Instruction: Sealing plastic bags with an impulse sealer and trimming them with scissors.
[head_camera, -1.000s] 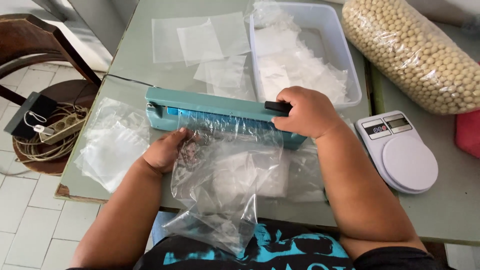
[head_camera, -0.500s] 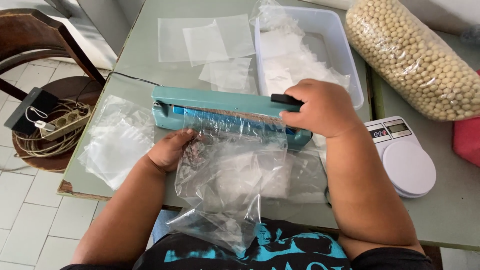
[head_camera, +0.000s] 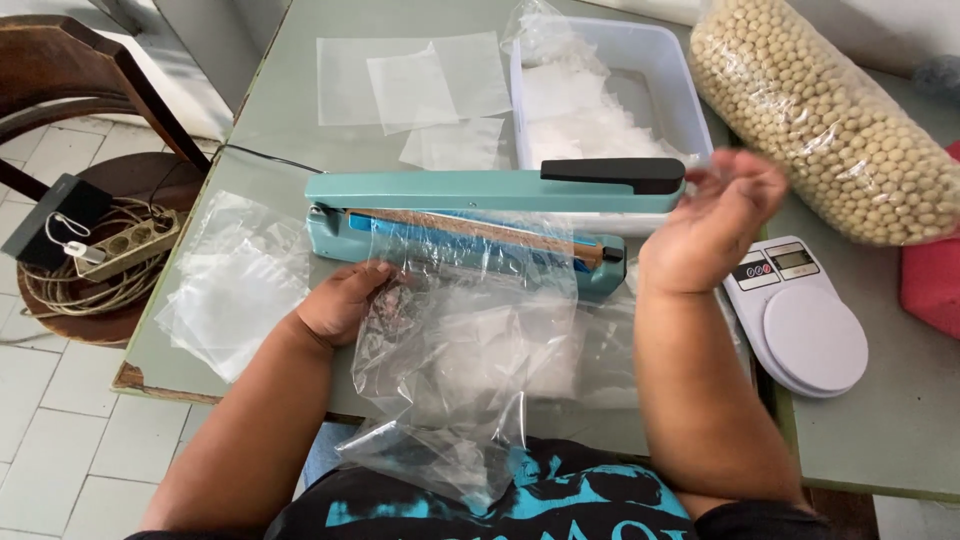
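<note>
Clear plastic bag (head_camera: 465, 370): lowest centre of the frame, crumpled, hanging over the table's near edge, its top edge lying in the open sealer.
Left hand (head_camera: 345, 300): left of centre, fingers pinching the bag's left edge just below the sealer.
Right hand (head_camera: 712, 225): right of centre, lifted off the sealer handle, fingers loosely spread and blurred, holding nothing.
Impulse sealer (head_camera: 470, 215): teal, long, mid-frame, its arm raised, black handle at the right end.
Flat bag stack (head_camera: 235, 285): left of the sealer, clear sheets on the green table (head_camera: 880, 430).
Kitchen scale (head_camera: 800, 315): white, round platform, right of the right forearm.
Power strip (head_camera: 125, 243): far left, on a round wooden stool with coiled cable.
Plastic tub (head_camera: 670, 60): upper centre, pale, holding more clear bags.
Soybean sack (head_camera: 830, 120): upper right, transparent, full of pale round beans.
Loose sheets (head_camera: 415, 85): top centre, clear squares lying flat.
</note>
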